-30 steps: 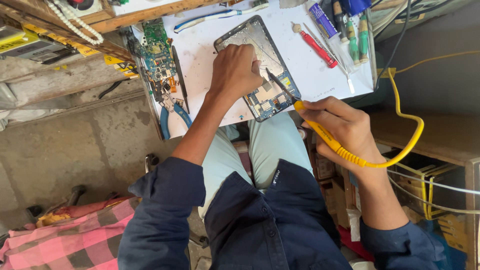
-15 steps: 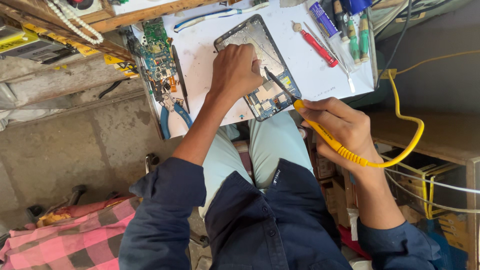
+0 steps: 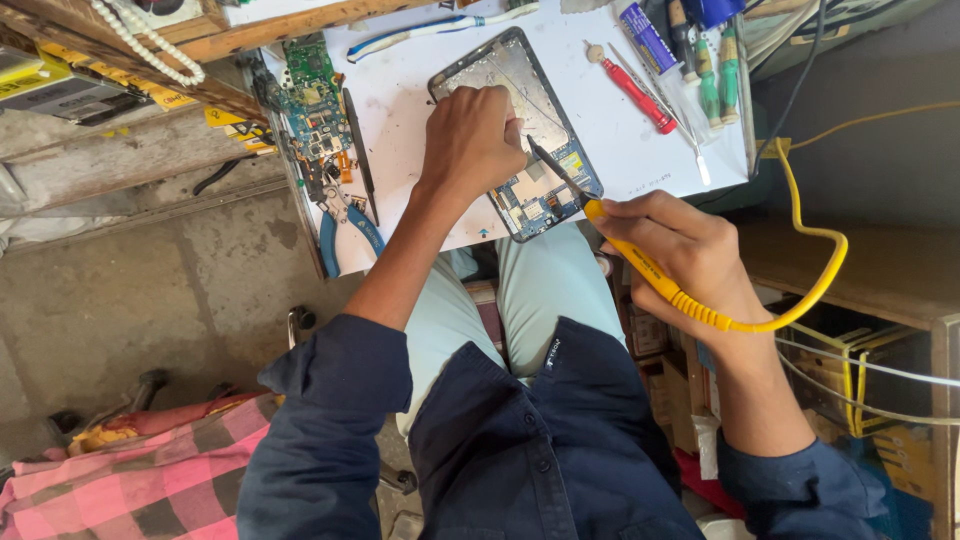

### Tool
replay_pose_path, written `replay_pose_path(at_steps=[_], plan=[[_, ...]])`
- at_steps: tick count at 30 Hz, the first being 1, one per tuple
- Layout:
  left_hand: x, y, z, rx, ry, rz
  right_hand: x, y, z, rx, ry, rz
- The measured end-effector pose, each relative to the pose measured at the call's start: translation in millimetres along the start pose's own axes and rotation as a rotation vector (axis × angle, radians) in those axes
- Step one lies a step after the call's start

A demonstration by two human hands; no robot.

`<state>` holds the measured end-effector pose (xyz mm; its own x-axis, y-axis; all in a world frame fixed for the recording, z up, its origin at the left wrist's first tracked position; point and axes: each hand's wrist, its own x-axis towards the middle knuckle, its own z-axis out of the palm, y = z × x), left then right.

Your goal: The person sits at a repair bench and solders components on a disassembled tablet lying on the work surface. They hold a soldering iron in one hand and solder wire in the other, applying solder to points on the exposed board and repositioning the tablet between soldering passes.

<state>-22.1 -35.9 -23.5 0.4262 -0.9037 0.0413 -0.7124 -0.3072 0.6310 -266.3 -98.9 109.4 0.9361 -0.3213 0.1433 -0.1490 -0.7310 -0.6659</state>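
An opened tablet (image 3: 545, 190) with its back cover off lies on the white work surface (image 3: 410, 120), its circuit board exposed at the near end. My left hand (image 3: 472, 140) rests closed on top of the tablet, holding it down. My right hand (image 3: 685, 245) grips a yellow soldering iron (image 3: 640, 258) like a pen. Its dark tip touches the tablet's board just right of my left hand. The iron's yellow cord (image 3: 810, 290) loops away to the right.
A green circuit board (image 3: 312, 95) and blue-handled pliers (image 3: 345, 225) lie left of the tablet. A red screwdriver (image 3: 640, 95), green-handled tools (image 3: 715, 65) and a blue tube (image 3: 648, 35) sit at the upper right. A pink checked cloth (image 3: 130, 480) lies on the floor.
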Motion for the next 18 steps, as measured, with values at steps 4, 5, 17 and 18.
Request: replay_pose_path(at_steps=[4, 5, 17, 18], plan=[[1, 0, -1, -0.002, -0.008, -0.015, 7, -7, -3, -0.002, -0.003, 0.019], [1, 0, -1, -0.003, -0.001, -0.009, 9, -8, -4, 0.001, -0.004, 0.021], [2, 1, 0, -0.002, -0.002, -0.011, 21, -25, -6, 0.028, 0.046, 0.095], [1, 1, 0, -0.004, 0.011, 0.001, 21, -25, -6, 0.035, 0.048, 0.100]])
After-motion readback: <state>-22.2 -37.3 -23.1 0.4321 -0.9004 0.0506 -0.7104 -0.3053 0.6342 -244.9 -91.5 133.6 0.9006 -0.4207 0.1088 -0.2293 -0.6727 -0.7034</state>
